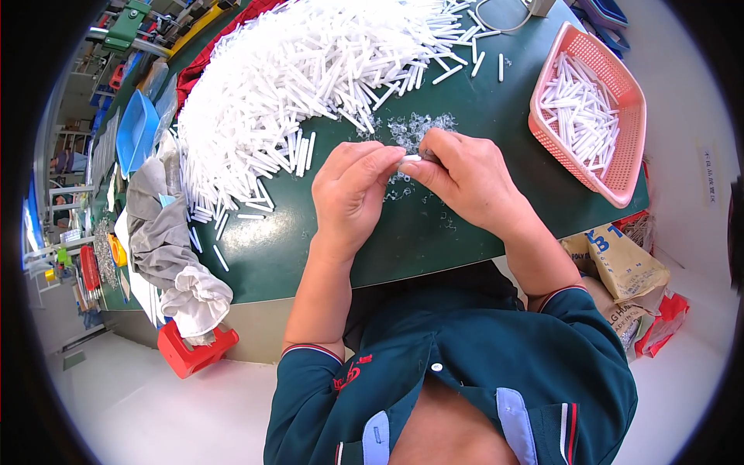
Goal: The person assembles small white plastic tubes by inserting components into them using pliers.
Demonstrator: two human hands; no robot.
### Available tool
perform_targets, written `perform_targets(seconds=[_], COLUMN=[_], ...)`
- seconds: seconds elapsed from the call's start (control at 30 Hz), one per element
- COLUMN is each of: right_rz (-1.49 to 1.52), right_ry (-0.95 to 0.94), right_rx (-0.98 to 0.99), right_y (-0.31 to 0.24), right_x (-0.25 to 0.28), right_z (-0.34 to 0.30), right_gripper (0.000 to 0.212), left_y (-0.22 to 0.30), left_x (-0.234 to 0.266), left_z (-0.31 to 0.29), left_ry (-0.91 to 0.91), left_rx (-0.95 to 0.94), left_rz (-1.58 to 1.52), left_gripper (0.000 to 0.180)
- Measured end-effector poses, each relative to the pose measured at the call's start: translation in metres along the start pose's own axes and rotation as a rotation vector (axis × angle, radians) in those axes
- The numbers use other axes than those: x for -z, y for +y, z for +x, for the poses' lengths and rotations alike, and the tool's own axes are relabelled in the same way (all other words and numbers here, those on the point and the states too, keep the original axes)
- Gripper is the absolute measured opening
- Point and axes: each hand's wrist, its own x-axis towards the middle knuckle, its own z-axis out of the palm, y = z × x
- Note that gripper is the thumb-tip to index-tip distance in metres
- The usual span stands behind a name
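Both of my hands meet over the green table (298, 260), near its front edge. Between them is a short white plastic tube (411, 158). My left hand (353, 186) pinches its left end with thumb and forefinger. On its other end, the thumb and bent fingers of my right hand (469, 178) are closed. The fingers cover most of the tube. Beneath and beyond the hands lie many small clear plastic scraps (422, 124). Past my left hand spreads a big heap of white tubes (287, 85), with loose ones along its edge.
At the right stands a pink mesh basket (537, 124) with white tubes in it. A blue tray (136, 132) and a crumpled grey cloth (155, 221) are on the left. A red object (194, 353) hangs below the table edge; paper sacks (620, 271) stand at lower right.
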Motion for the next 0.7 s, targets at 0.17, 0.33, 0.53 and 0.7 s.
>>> perform_targets(seconds=[0.17,0.33,0.53,0.7], right_rz=[-0.024,-0.056,-0.091,-0.103], right_ry=[-0.011,-0.001,0.009,0.002], right_rx=[0.015,0.024,0.029,0.038], right_y=[-0.0008,-0.0007,-0.0008,-0.0013], right_x=[-0.0003,-0.0006,-0.0019,-0.001], right_z=[-0.0003,-0.0007,-0.0015,-0.0006], right_gripper=[0.036,0.036,0.036,0.036], left_y=[-0.0004,-0.0027,-0.0027,-0.0028], left_x=[-0.0008,-0.0022,-0.0024,-0.0016], left_z=[-0.001,-0.0023,-0.0023,-0.0023], left_ry=[-0.005,-0.008,-0.016,-0.011], left_rx=[0.0,-0.008,-0.008,0.002], left_rz=[-0.025,-0.032,-0.029,-0.03], left_gripper=[0.031,0.032,0.033,0.032])
